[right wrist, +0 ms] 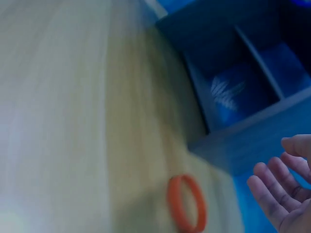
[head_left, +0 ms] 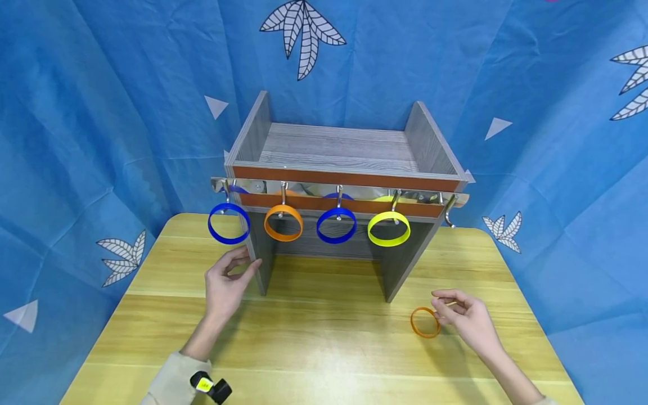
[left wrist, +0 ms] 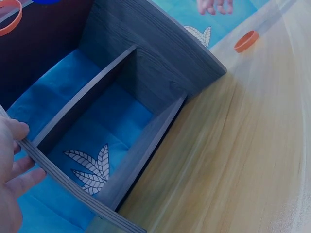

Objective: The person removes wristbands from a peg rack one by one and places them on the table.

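My left hand grips the front edge of the left side panel of a grey wooden rack, thumb and fingers on either side in the left wrist view. On the rack's front hooks hang a blue ring, an orange ring, a second blue ring and a yellow ring. Another orange ring is on the table at the right; the right wrist view shows this ring apart from my right hand, whose fingers are loosely bent and hold nothing.
A bare metal hook is at the right end of the rail, above the right panel. The wooden table extends in front of the rack. Blue patterned cloth hangs behind and at both sides.
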### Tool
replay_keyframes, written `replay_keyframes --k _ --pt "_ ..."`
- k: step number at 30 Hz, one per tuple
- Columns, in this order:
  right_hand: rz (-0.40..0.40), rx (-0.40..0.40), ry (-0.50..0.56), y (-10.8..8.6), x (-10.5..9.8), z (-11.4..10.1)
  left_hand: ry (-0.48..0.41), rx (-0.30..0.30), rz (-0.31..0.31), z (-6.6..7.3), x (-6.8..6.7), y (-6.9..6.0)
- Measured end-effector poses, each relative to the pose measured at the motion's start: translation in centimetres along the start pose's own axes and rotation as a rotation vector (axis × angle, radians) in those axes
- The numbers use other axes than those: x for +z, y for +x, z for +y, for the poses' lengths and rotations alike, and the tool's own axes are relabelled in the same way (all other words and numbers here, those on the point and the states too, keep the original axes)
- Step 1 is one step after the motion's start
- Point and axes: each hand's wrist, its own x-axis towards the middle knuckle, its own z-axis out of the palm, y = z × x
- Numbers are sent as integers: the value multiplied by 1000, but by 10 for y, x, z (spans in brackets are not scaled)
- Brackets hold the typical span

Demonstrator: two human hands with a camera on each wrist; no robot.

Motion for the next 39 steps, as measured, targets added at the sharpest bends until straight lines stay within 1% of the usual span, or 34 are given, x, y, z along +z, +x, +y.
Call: replay_keyframes --k 3,7,11,15,19,23,32,36,39 --pt "11 -45 7 0 4 -16 -2 5 4 -1 1 1" --pt "22 -125 39 -2 12 -37 -3 10 5 -1 0 0" --pt "24 -195 164 -2 18 -55 -5 3 9 0 0 -1" --pt "53 -265 303 -1 24 -72 -7 3 12 0 -1 -1" --pt "104 -323 383 0 32 -88 -12 11 6 -1 0 -1" --pt "129 -366 450 1 40 -99 -9 17 5 -1 0 0" --pt "155 -461 521 6 50 -114 -18 11 8 0 0 -1" --pt "167 -470 514 11 53 -122 -1 13 10 -1 0 -1" --pt "179 -472 529 12 56 -127 6 12 10 -1 0 -1"
